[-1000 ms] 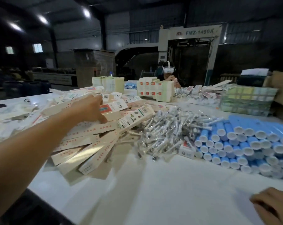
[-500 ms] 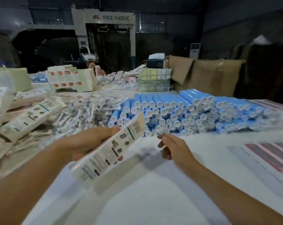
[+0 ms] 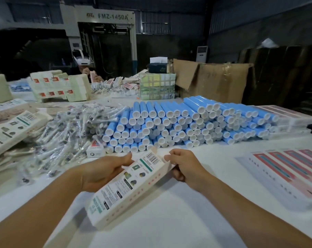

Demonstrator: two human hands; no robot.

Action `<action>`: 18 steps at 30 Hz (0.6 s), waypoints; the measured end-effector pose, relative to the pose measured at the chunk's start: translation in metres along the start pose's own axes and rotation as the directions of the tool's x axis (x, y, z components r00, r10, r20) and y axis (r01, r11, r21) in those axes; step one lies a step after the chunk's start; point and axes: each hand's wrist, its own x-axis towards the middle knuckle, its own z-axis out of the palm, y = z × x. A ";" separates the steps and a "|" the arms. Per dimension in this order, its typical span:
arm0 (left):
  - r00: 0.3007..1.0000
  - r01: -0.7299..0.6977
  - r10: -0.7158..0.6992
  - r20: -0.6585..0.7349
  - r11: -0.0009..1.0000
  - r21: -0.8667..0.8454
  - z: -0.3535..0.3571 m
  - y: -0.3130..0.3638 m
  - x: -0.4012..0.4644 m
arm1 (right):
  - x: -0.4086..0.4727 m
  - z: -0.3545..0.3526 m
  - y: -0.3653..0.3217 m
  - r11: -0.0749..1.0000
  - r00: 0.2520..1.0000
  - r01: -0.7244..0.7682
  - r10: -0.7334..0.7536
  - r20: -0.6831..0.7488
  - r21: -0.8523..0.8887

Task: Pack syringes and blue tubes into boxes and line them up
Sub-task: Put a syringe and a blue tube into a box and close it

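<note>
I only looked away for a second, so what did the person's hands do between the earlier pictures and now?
The left hand, which had reached into the pile of flat cartons, brought one carton back in front of the body. The right hand, earlier resting on the table, came up and now pinches the carton's far end. The blue tubes and bagged syringes lie as before.

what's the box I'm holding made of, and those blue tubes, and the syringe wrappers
Box: likely thin matte printed card, with sharp folded edges.
Blue tubes: smooth, slightly glossy blue body, perhaps plastic, with white end caps.
Syringe wrappers: clear plastic film, crinkled and glinting.
</note>
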 end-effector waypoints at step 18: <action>0.707 0.210 0.685 -0.175 0.032 0.977 0.056 -0.034 0.040 | 0.021 -0.025 -0.072 0.540 0.653 0.403 -0.735 -0.182 -0.739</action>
